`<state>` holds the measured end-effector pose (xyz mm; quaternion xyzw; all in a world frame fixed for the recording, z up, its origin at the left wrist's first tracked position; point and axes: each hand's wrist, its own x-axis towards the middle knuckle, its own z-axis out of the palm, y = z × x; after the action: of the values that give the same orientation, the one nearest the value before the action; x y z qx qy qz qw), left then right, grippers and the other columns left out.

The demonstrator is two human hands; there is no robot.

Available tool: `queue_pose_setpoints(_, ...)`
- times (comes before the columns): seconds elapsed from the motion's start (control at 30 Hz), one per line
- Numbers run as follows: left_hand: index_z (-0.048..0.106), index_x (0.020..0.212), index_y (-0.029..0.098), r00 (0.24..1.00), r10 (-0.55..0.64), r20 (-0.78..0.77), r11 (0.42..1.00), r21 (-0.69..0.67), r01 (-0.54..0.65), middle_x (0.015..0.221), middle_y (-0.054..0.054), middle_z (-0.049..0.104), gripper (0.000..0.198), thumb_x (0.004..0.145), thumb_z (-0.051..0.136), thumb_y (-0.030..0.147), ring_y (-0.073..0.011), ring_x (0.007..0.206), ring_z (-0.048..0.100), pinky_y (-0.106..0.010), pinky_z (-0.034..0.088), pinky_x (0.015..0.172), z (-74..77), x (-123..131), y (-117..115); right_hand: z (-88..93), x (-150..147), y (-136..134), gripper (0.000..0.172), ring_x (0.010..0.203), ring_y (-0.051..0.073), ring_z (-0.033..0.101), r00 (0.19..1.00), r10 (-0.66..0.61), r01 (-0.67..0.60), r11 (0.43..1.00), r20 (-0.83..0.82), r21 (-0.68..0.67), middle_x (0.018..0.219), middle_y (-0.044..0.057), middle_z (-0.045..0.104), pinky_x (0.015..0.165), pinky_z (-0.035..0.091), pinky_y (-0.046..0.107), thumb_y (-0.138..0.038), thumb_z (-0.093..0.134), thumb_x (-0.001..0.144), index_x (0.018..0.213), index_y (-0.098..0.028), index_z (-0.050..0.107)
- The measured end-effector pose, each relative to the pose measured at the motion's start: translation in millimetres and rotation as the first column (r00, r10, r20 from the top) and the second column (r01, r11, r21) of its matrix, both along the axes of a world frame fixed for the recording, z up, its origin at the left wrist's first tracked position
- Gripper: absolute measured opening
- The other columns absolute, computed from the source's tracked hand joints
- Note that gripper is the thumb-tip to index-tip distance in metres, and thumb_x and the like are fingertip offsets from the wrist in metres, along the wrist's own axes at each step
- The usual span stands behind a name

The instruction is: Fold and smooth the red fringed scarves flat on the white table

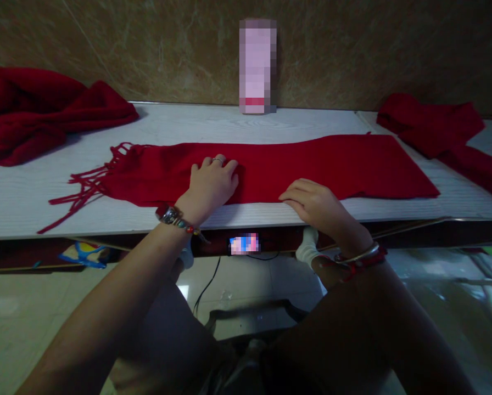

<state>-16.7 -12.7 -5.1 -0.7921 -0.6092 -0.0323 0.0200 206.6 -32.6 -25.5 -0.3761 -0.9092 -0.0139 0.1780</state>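
Note:
A red scarf (270, 170) lies lengthwise across the white table, folded flat, its loose fringe (87, 184) at the left end. Resting on the scarf left of its middle is my left hand (213, 180), palm down with the fingers somewhat spread and a ring on one of them. At the near edge, right of the middle, my right hand (312, 203) has its thumb and fingers pinched together on the fabric. The fingertips of the right hand meet the scarf's border. A beaded bracelet and a metal bangle circle my wrists.
Crumpled red cloth (44, 118) lies at the left, and another red cloth (433, 126) at the right. A blurred-out pinkish upright object (257, 66) leans on the marble-patterned wall. Below the white table's front edge (118, 219) are a blue-and-yellow packet (85, 254) and a dark cable (208, 285).

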Motion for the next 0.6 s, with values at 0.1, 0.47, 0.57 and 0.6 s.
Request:
queue_pose_setpoints(0.1,0.048,0.130,0.017,0.997,0.074,0.020,0.997,0.011,-0.074,0.136,-0.018,0.047,0.044,0.094,0.031,0.036,-0.0385,0.121,0.044,-0.058,0.040,0.091,-3.7,-1.6,-1.6,0.0,0.5,0.5,0.025,0.081,0.019,0.057,1.000,0.006,-0.006,1.000,-0.009,-0.002,0.083,0.007,0.066,0.076,0.047,0.032,-0.010,0.045,0.086,0.084,-0.016,0.069)
queue_pose_setpoints(0.47,0.028,0.145,0.028,0.991,-0.100,0.089,0.978,-0.176,0.114,0.154,-0.009,0.021,0.058,0.093,0.027,0.055,-0.0394,0.139,0.015,-0.064,0.020,0.104,-17.3,7.1,11.9,8.5,-1.6,-0.6,0.024,0.082,0.020,0.058,1.000,0.003,-0.004,0.997,-0.015,-0.071,0.084,0.008,0.066,0.078,0.045,0.033,-0.018,0.046,0.088,0.085,-0.017,0.070)
queue_pose_setpoints(0.57,0.025,0.146,0.029,0.991,-0.095,0.094,0.977,-0.182,0.111,0.155,-0.008,0.020,0.060,0.092,0.027,0.056,-0.0414,0.139,0.012,-0.066,0.018,0.104,-18.8,6.4,14.6,9.1,-2.7,-0.7,0.027,0.080,0.019,0.057,1.000,-0.007,0.006,0.997,-0.011,-0.083,0.081,0.007,0.065,0.077,0.044,0.032,-0.023,0.045,0.090,0.082,-0.017,0.070)
queue_pose_setpoints(0.6,0.024,0.146,0.029,0.991,-0.095,0.093,0.977,-0.183,0.111,0.155,-0.009,0.019,0.061,0.092,0.027,0.056,-0.0416,0.139,0.012,-0.066,0.017,0.104,-18.7,6.5,14.6,9.0,-3.5,-0.5,0.028,0.080,0.019,0.057,1.000,-0.014,0.014,0.996,-0.006,-0.083,0.080,0.007,0.065,0.077,0.044,0.032,-0.023,0.044,0.091,0.080,-0.017,0.069)
